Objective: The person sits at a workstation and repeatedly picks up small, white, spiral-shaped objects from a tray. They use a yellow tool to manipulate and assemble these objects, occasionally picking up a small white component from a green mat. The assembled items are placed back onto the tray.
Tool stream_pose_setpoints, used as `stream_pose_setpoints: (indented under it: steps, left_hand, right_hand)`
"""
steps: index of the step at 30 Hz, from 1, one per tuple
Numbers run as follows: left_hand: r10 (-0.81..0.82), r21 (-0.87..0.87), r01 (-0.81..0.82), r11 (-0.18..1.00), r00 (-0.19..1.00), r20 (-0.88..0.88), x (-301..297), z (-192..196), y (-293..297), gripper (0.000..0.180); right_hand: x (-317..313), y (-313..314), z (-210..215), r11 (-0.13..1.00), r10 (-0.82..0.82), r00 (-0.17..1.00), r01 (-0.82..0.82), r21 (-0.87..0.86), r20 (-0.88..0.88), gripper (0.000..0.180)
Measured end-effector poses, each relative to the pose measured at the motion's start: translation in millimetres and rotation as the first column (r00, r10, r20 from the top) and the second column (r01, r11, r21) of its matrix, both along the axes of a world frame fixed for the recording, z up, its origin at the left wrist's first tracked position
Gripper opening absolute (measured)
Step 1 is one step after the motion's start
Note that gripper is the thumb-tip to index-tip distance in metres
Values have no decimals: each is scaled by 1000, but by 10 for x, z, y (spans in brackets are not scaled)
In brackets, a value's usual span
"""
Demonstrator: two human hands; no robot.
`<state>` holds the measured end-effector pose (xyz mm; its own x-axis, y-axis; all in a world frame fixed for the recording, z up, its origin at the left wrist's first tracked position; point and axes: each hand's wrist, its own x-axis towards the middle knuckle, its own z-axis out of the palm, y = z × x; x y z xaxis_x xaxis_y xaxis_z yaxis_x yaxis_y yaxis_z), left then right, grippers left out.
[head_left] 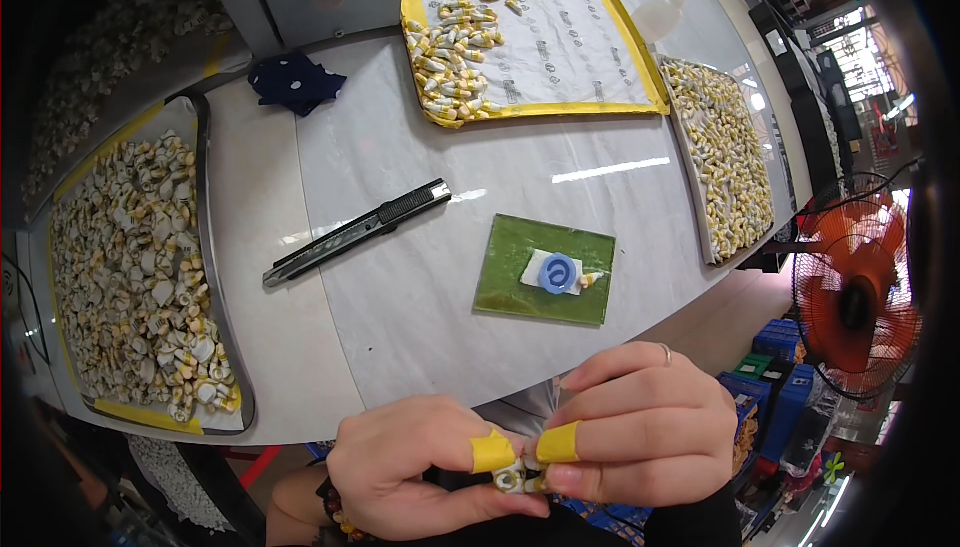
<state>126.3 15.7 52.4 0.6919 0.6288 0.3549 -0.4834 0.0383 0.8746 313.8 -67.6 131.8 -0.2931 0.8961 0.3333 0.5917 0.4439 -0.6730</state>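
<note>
Low in the head view, just off the near edge of the table, my left hand [420, 462] and my right hand [645, 432] meet fingertip to fingertip. Pinched between them is a small white-and-yellow piece [510, 481] with a round hollow end; the fingers partly hide it. Yellow tape wraps an index finger on each hand, and a ring sits on a right finger. Beyond the hands lies a green square plate [500, 292], bearing a white paper patch, a blue round cap [557, 273] and one small piece [592, 278]. A black utility knife [358, 233] rests to its left.
A yellow-edged, paper-lined tray [560, 52] at the back has pieces heaped on its left side. Full trays stand at left [205, 247] and right [690, 162]. Dark blue cloth [295, 84] lies at back left. An orange fan [855, 292] and blue crates [790, 402] are at right.
</note>
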Motion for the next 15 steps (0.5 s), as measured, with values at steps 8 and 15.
stream_pose_setpoints:
  steps: [8,15]
  left_hand:
    - [-169,117,171,978,985,-26,70,-10,167,35]
    - [-48,281,70,957,995,-85,-12,107,160,36]
  right_hand:
    - [-66,5,-37,989,-144,978,146,-1,-152,13]
    - [-97,-24,-201,975,-146,958,182,127,-248,9]
